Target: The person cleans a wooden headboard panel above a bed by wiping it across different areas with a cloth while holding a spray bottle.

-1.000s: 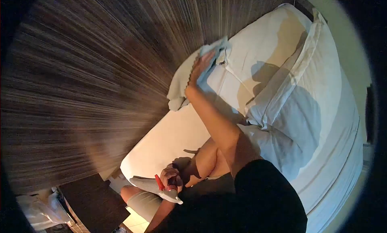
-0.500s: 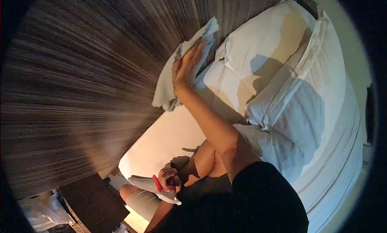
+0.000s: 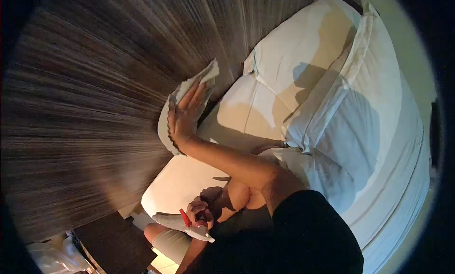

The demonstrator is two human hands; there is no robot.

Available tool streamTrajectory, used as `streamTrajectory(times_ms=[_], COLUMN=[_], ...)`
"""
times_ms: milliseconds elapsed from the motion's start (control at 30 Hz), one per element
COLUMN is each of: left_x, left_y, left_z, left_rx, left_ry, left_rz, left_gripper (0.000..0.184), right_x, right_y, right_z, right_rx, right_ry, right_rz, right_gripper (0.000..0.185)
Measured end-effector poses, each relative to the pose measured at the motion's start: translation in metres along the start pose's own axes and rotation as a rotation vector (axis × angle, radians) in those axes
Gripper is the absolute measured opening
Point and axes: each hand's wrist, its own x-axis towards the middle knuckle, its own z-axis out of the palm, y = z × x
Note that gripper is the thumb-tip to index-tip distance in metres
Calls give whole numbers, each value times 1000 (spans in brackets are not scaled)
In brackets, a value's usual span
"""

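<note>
My right hand [image 3: 186,118] lies over a pale cloth [image 3: 166,127], fingers stretched along it, holding it against the dark wood-grain panel [image 3: 95,98]. The cloth's edges stick out around my fingers and wrist. Lower down, my left hand [image 3: 198,210] is closed around a spray bottle with a red trigger [image 3: 185,217] and a pale spray head; most of its body is hidden. A pale cloth-like piece [image 3: 169,220] hangs beside the bottle. Below my right forearm is the white mattress [image 3: 175,174].
White pillows [image 3: 303,41] and rumpled bedding [image 3: 350,136] cover the bed at the right, with shadows across them. A dark bedside cabinet [image 3: 111,241] stands at lower left, beside crumpled clear plastic [image 3: 57,257]. My bent leg [image 3: 173,243] shows near the cabinet.
My right hand has slid the cloth down and to the left along the panel. My left hand keeps hold of the spray bottle, almost in the same place.
</note>
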Motion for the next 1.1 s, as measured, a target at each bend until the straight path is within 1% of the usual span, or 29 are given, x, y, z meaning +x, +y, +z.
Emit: streamTrajectory(times_ms=[67,133,200,233,267,333,367,433,467,500,567,600,667,700,767,833,867,933,1000,1033,1100], left_x=[-5,-6,-7,-6,-5,-4,-4,-4,-4,-3,-4,-3,-5,-5,-4,-3,-3,-1,-1,-1,0], left_y=[-5,-5,-3,-3,-2,-2,-2,-2,-3,-3,-4,-3,-2,-2,-2,-2,-2,-1,-1,-1,-1], left_z=[0,0,0,-1,-1,-1,-1,-2,-2,-2,-3,-4,-4,-4,-3,-2,-2,-3,-4,-4,-3], left_rx=[-42,-43,-40,-37,-34,-30,-31,-37,-40,-45,-48,-50,-48,-45,-41,-38,-39,-36,-38,-41,-42], left_ry=[22,26,20,15,11,3,0,-4,-6,-10,-13,-14,-16,-17,-18,-23,-26,-29,-24,-22,-24], left_rz=[-32,-28,-25,-20,-16,-9,-8,-9,-14,-15,-16,-17,-18,-15,-12,-8,-8,-2,3,0,-5], left_gripper=[16,16,15,15,15,15,15,14,14,14,14,14,14,14,14,14,14,14,14,14,14], right_x=[24,62,88,97,102,101,90,61,42,38,38,49,67,81,102,116,118,120,110,102,80], right_y=[-9,9,31,47,72,80,82,99,117,98,36,25,10,7,32,63,85,88,83,70,38], right_z=[-11,-19,-37,-28,-16,-14,-14,8,31,28,8,3,-10,-23,-34,-27,-18,-18,-27,-28,-28], right_rx=[58,-164,-184,-183,104,391,777,623,90,87,-44,-47,-46,-139,-113,-91,281,663,715,716,889], right_ry=[-48,47,-12,-10,191,396,402,353,297,309,217,222,203,139,152,174,273,368,443,442,362], right_rz=[5,-350,-244,-243,-15,211,449,531,370,365,80,77,-293,-303,-277,-251,12,277,500,499,692], right_gripper=[79,76,73,73,68,63,62,62,64,64,71,71,76,73,70,68,66,64,63,63,65])
